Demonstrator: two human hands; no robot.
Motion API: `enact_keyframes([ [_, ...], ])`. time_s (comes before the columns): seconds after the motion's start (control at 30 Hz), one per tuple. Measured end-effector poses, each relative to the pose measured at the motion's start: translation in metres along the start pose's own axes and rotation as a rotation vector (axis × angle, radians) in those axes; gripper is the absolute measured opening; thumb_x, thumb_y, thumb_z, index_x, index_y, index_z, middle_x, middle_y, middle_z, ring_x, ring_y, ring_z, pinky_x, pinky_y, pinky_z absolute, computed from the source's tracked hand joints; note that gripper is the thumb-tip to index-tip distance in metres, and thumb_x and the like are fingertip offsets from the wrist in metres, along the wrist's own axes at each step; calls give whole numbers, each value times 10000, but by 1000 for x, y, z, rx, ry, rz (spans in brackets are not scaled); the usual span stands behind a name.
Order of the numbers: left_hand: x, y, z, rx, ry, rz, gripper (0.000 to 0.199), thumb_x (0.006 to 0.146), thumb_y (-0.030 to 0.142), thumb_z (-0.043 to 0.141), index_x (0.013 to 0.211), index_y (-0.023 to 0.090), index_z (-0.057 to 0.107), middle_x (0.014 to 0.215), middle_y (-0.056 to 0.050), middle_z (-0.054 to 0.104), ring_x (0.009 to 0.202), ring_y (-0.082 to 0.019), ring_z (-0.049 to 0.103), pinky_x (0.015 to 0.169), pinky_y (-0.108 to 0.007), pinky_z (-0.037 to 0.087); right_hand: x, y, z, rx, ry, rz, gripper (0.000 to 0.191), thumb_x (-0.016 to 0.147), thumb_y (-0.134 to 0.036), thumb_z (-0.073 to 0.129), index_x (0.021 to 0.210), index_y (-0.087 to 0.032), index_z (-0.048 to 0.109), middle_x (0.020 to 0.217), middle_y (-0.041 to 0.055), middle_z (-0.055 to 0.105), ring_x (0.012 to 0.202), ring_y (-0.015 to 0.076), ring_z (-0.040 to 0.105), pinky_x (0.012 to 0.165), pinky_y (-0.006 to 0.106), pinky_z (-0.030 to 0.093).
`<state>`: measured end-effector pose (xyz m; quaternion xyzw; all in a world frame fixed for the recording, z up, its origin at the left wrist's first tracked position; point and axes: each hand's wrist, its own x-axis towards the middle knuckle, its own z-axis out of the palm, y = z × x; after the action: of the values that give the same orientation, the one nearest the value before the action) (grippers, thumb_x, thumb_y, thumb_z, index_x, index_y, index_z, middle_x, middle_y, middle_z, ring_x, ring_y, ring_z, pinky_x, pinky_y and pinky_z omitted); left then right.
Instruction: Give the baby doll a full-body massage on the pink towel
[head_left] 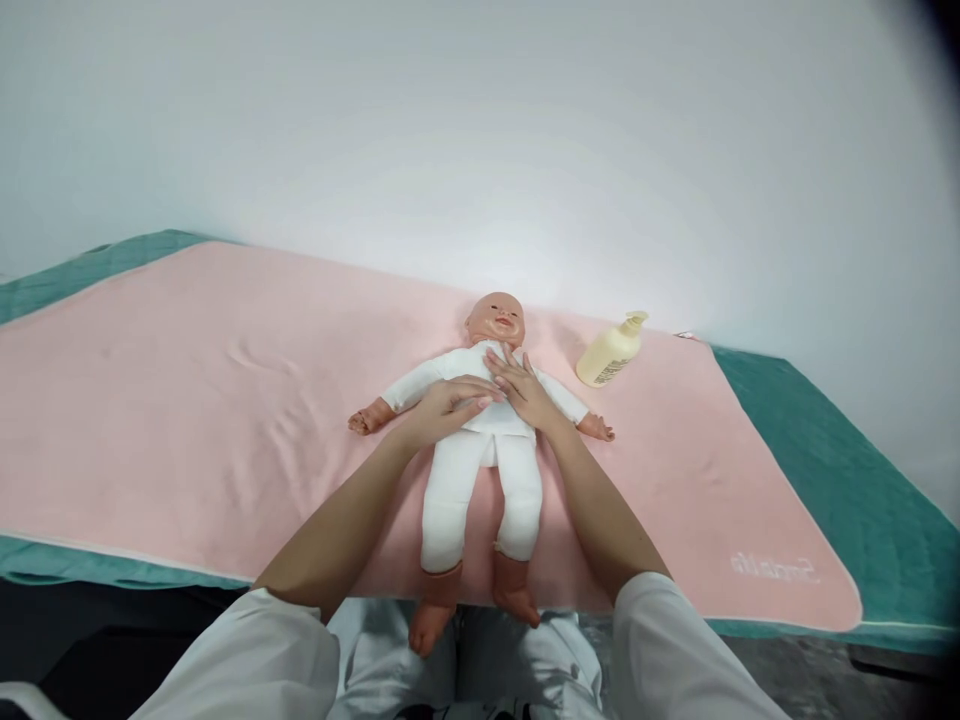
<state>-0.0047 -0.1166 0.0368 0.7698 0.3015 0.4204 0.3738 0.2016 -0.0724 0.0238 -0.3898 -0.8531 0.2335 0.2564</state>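
A baby doll (480,485) with a white cloth body lies on its back, head away from me and feet towards me. Across its belly rests my left hand (450,405), fingers stretched out and pointing right. My right hand (523,392) lies flat on the doll's chest, its fingers spread and pointing up and to the left. The fingertips of both hands come close together; whether they touch I cannot tell. Neither hand grips anything. To the right of the doll's head is a pale yellow pump bottle (609,352), tilted in view.
Beneath the doll is a pink blanket (165,400), wrinkled on the left, with white lettering at its lower right corner. It covers a green quilted pad (817,440) that shows at both ends. A white wall (450,130) stands behind.
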Motion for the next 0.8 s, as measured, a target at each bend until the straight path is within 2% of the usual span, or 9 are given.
enact_keyframes([
  [0.07,1,-4,1,1,-70,13,329,932,431,533,1042,226,765,1144,-77,742,1156,-221,655,1065,-374,470,-2,7,4,-83,57,51,543,1024,-454,237,1517,-255,349,1606,30,302,1547,224,101,1241,568,-23],
  [0.13,3,-7,0,29,-141,34,329,928,429,542,1072,226,756,1150,-72,742,1177,-217,651,1133,-403,406,-5,14,7,-170,122,110,556,1025,-427,223,1526,-212,334,1605,54,305,1544,238,128,1241,576,-6],
  [0.27,6,-4,-5,191,-385,28,370,938,423,530,1207,229,695,1270,-26,691,1363,-234,502,1257,-467,99,-11,22,10,-236,250,200,569,1021,-390,194,1513,-159,365,1594,82,329,1530,238,200,1249,538,121],
  [0.33,8,0,-7,260,-450,0,396,944,440,515,1250,239,667,1359,-7,633,1442,-243,392,1257,-481,10,-13,22,10,-223,302,219,571,1018,-380,193,1502,-146,386,1587,90,344,1521,234,231,1247,516,171],
  [0.5,11,-3,-8,403,-407,-62,456,954,484,477,1356,293,576,1524,7,462,1514,-223,237,1244,-521,-38,-14,22,13,-162,393,223,574,1009,-377,196,1496,-151,398,1568,91,383,1508,223,272,1239,511,217],
  [0.6,13,-9,-7,456,-356,-82,491,954,502,466,1400,308,528,1559,8,410,1525,-223,202,1240,-524,-26,-14,23,14,-119,419,206,581,1008,-393,185,1497,-160,397,1562,86,396,1507,215,275,1239,513,225],
  [0.8,16,-16,-5,528,-238,-150,541,971,508,406,1467,293,442,1582,-6,371,1528,-215,188,1243,-503,13,-17,16,12,-44,428,158,639,1011,-502,170,1484,-153,420,1566,75,393,1506,190,271,1253,446,231],
])
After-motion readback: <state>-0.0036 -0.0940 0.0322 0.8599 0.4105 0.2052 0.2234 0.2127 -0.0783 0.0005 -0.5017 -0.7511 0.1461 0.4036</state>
